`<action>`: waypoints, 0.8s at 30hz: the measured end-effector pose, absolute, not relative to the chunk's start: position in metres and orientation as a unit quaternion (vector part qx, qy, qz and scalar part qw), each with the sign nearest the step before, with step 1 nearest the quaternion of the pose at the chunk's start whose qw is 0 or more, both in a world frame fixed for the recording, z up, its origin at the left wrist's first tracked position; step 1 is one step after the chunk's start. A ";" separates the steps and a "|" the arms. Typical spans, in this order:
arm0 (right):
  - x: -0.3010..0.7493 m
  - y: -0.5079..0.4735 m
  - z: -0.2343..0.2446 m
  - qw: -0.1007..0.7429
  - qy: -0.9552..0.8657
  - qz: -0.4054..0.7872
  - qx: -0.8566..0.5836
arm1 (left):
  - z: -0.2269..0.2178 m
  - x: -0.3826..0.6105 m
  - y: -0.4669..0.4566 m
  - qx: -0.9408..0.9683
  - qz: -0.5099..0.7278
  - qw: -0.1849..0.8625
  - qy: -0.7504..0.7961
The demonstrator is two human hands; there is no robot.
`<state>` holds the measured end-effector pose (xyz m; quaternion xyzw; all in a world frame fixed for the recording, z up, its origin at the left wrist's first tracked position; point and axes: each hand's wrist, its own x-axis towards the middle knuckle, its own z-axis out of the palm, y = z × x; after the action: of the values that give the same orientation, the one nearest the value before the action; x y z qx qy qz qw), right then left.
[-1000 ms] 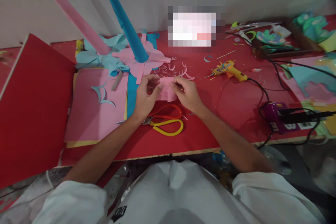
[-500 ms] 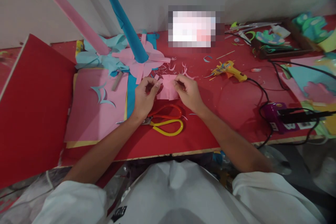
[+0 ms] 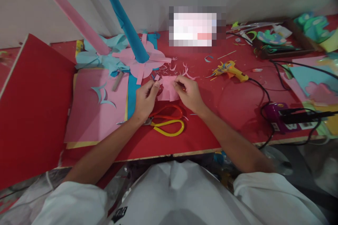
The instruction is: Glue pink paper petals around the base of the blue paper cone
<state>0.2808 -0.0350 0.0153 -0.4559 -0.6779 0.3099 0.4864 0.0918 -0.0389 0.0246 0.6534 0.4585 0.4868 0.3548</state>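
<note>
Between my two hands is a small piece of pink paper (image 3: 168,89) with slits cut into its edges. My left hand (image 3: 145,99) pinches its left side between thumb and finger. At the right, my right hand (image 3: 189,94) pinches the upper right part of the same paper. Just below lies a pair of scissors (image 3: 173,134) with one red and one yellow handle, its blades partly under my left forearm. Beyond my hands a blue paper cone (image 3: 129,30) stands tilted on a pink scalloped paper piece with strips (image 3: 155,55).
A yellow glue gun (image 3: 235,72) lies to the right, its cord near a purple box (image 3: 277,114). Pink and yellow sheets (image 3: 87,123) lie at left beside an upright red board (image 3: 31,112). A brown tray (image 3: 287,54) with cutouts sits at back right. Pink scraps litter the red table (image 3: 208,95).
The pink paper has bent slightly between my hands, its lower part now more curved. My left fingers have shifted a little; the rest stays put.
</note>
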 end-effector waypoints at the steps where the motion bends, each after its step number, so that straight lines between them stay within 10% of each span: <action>1: 0.281 -0.035 0.015 0.486 -0.679 0.309 -0.455 | 0.025 0.092 -0.039 0.654 0.485 0.352 0.461; 24: 0.281 -0.035 0.015 0.487 -0.682 0.303 -0.454 | 0.012 0.091 -0.031 0.565 0.541 0.395 0.483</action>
<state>0.2811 -0.0349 0.0148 -0.4541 -0.6820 0.3028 0.4868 0.0910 -0.0311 0.0124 0.5646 0.4829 0.5405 0.3948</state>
